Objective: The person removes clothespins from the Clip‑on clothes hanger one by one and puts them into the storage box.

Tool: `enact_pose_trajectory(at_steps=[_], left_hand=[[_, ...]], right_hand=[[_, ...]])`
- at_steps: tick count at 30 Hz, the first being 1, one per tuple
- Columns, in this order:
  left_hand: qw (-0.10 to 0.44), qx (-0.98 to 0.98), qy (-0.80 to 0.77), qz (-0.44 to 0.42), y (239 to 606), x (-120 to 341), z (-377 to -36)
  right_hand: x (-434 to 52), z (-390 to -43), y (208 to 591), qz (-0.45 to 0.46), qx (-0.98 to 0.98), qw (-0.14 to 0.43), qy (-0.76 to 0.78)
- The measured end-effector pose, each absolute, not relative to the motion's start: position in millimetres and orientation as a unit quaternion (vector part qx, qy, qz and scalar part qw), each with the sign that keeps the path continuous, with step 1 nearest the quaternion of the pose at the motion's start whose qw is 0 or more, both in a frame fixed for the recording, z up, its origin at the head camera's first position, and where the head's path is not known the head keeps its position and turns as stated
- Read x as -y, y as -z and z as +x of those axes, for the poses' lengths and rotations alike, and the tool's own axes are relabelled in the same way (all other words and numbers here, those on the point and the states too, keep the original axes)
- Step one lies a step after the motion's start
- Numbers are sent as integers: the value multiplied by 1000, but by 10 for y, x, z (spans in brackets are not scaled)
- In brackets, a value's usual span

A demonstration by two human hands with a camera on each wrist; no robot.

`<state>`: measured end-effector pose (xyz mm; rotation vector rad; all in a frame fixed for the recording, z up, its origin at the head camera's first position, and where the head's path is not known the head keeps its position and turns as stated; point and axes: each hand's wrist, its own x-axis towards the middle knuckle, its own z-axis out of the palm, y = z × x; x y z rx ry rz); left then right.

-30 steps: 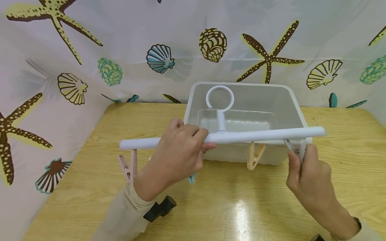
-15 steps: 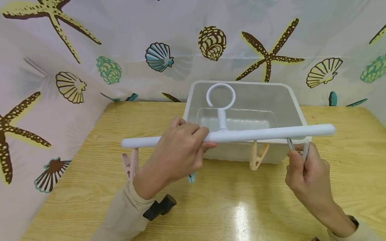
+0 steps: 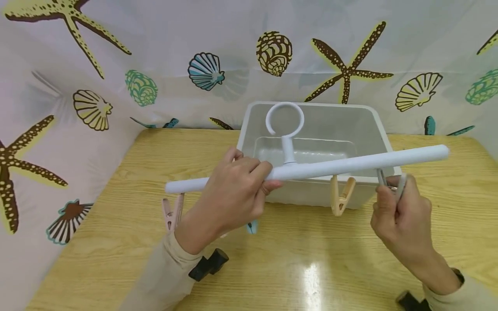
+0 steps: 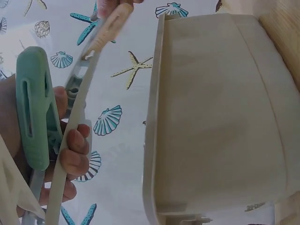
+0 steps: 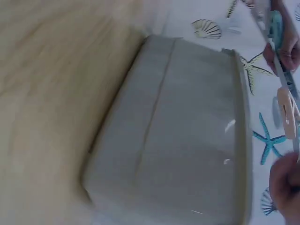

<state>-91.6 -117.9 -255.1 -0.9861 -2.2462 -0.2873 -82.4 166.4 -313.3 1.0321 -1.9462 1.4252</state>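
Head view only: white hanger bar (image 3: 311, 169) with ring hook (image 3: 285, 119), held across the near rim of a white bin (image 3: 373, 129) on a wooden table (image 3: 116, 242).
Left wrist view only: green clip (image 4: 32, 115) against the palm, beside the bar's underside.
Right wrist view: blurred; bin wall and distant clips.
Left hand (image 3: 233, 194): fingers curled over the bar left of its middle, thumb beneath.
Right hand (image 3: 400, 211): raised under the bar's right end, thumb and fingers pinching a grey clip (image 3: 391, 183).
Bar: tilted, right end higher; pink clip (image 3: 173, 211) hangs at left, tan clip (image 3: 341, 195) right of centre.
Backdrop: curtain (image 3: 155, 65) printed with shells and starfish.
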Motion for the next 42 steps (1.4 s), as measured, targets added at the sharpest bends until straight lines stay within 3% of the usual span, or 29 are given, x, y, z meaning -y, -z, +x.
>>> enact_pose_trajectory(at_steps=[2, 4, 14, 22, 42], left_hand=[[325, 863, 96, -376, 2562, 1188, -904], [320, 867, 83, -372, 2568, 1187, -896], [315, 880, 72, -349, 2542, 1192, -917], [311, 886, 82, -335, 2495, 1218, -914], [307, 886, 92, -336, 2514, 1276, -954]], right_hand=[[-1654, -872, 3187, 282, 805, 439, -281], [-1663, -901, 3233, 243, 817, 496, -165], [-1644, -826, 3216, 220, 840, 405, -285], [-1638, -777, 3190, 181, 854, 470, -134], [-1569, -649, 3205, 195, 852, 461, -153]])
